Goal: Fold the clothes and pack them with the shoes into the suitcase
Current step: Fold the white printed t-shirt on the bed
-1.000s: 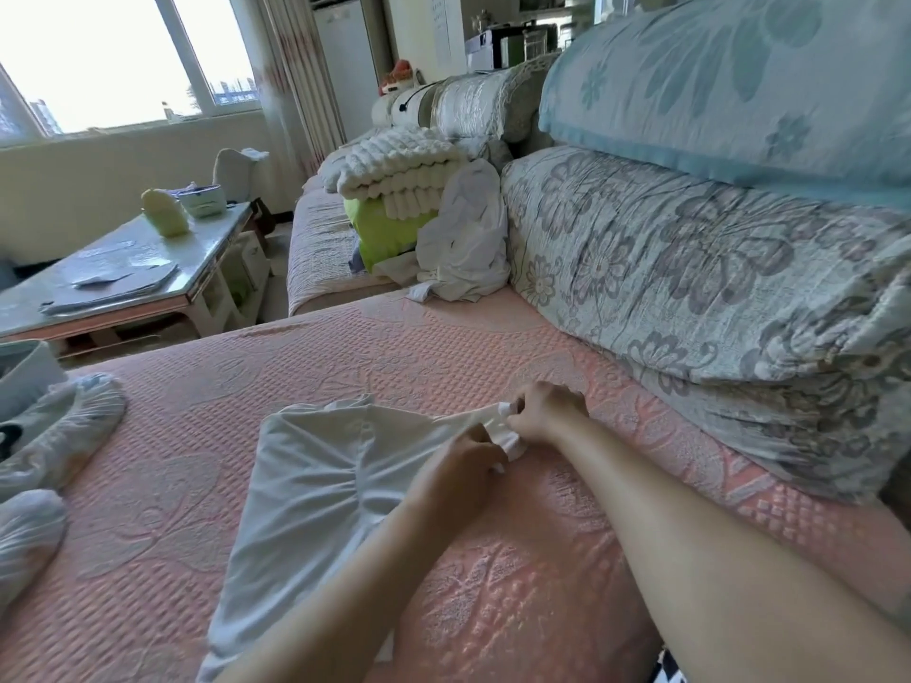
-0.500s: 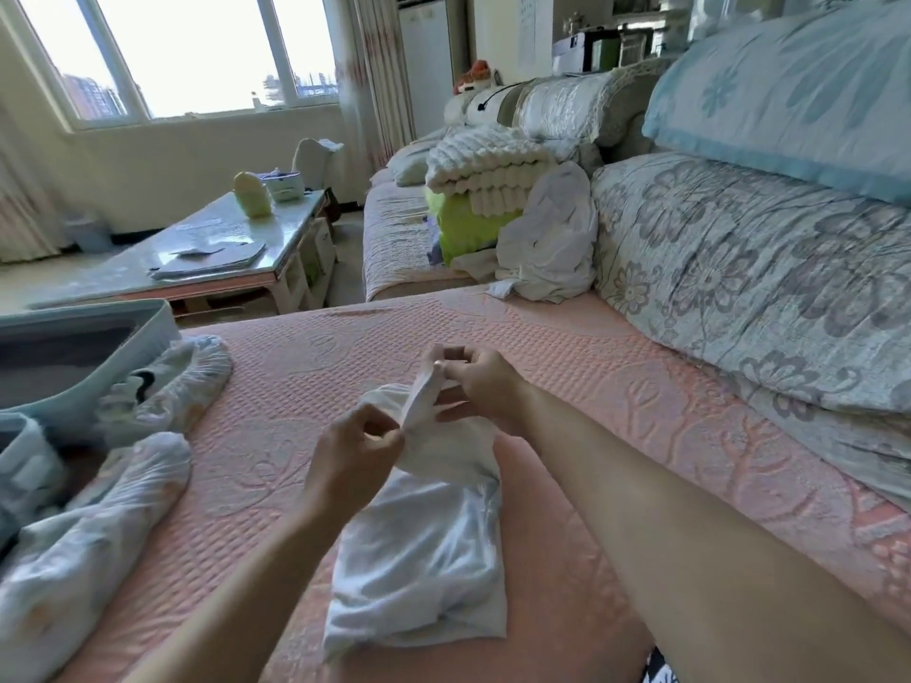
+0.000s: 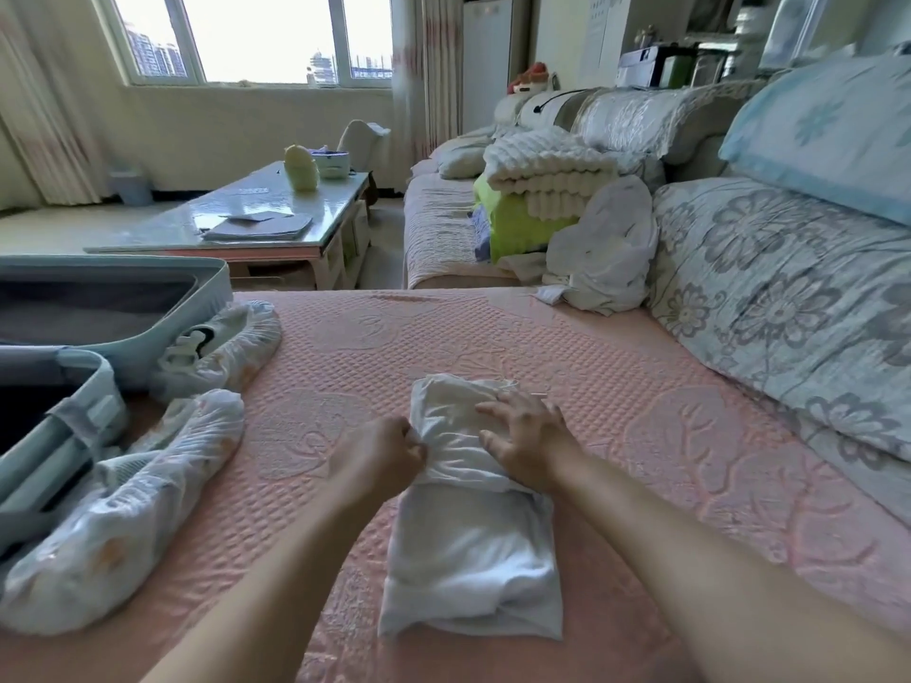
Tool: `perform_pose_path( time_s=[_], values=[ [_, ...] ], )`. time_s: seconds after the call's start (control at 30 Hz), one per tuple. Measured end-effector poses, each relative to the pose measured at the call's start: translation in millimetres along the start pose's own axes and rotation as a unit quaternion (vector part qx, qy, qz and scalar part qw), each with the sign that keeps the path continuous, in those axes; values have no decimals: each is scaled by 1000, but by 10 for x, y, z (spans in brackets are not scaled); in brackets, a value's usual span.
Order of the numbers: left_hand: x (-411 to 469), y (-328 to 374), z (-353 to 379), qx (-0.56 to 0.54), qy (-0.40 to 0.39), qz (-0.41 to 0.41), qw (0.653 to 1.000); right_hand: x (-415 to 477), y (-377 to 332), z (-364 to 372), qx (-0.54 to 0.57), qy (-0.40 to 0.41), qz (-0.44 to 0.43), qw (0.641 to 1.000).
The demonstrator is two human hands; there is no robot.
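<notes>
Garment, white and folded narrow, lies lower centre on the pink cover, its long axis running up the frame. The left hand pinches its left edge; the right hand presses flat on its far half. The suitcase lies open at left, nearer the left hand.

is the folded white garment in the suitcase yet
No, the folded white garment lies on the pink cover, held by the left hand and right hand, apart from the open suitcase.

Left hand pinches folded white garment; right hand presses flat atop.
</notes>
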State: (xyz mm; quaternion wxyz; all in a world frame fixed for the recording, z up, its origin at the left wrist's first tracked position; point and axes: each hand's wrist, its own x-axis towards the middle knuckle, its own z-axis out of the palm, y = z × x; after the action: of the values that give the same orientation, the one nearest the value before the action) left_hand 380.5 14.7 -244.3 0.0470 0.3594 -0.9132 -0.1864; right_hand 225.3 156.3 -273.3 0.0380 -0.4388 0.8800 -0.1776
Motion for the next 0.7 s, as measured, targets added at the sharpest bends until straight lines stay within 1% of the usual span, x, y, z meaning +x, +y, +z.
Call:
perform_pose_path(
  time_s=[0.07, 0.13, 0.2, 0.23, 0.27, 0.3, 0.33, 0.37, 0.43, 0.47, 0.5, 0.53, 0.6, 0.63, 0.7],
  values=[
    [-9, -53, -85, 0, -25, -4, 1000, 19, -27, 35, -14, -31, 20, 999],
    [-53, -113, -136, 33, -96, 5, 995, 42, -22, 130, -12, -79, 41, 996],
    [-126, -156, -114, 54, -139, -9, 989, 71, -5, 233, -37, -121, 36, 991],
    [-152, -166, -100, 39, -139, -24, 989, 83, 3, 252, -43, -131, 26, 990],
    [-143, -175, -93, 12, -116, -29, 993, 99, 16, 250, -39, -130, 14, 991],
    [-115, -162, -98, -15, -76, -12, 997, 128, 35, 232, -28, -122, 2, 992],
    [-70, -138, -93, -41, -30, 23, 998, 152, 56, 196, -12, -111, -5, 994],
    [-19, -109, -78, -51, 17, 80, 995, 179, 91, 162, 1, -102, -9, 995],
    [99, -28, 6, -20, 86, 216, 972, 224, 199, 143, 11, -91, -13, 996],
    [180, -1, 73, 7, 97, 260, 961, 236, 249, 153, 9, -86, -20, 996],
    [250, 34, 132, 39, 91, 283, 954, 245, 293, 169, 6, -82, -29, 996],
    [337, 47, 206, 71, 75, 287, 952, 256, 326, 186, 4, -79, -36, 996],
    [497, 21, 329, 119, 26, 254, 959, 298, 365, 220, 0, -68, -42, 997],
    [562, -20, 379, 126, -4, 223, 967, 331, 370, 228, 0, -65, -34, 997],
    [639, -131, 470, 102, -65, 161, 980, 390, 382, 243, 5, -72, 0, 997]
  ],
)
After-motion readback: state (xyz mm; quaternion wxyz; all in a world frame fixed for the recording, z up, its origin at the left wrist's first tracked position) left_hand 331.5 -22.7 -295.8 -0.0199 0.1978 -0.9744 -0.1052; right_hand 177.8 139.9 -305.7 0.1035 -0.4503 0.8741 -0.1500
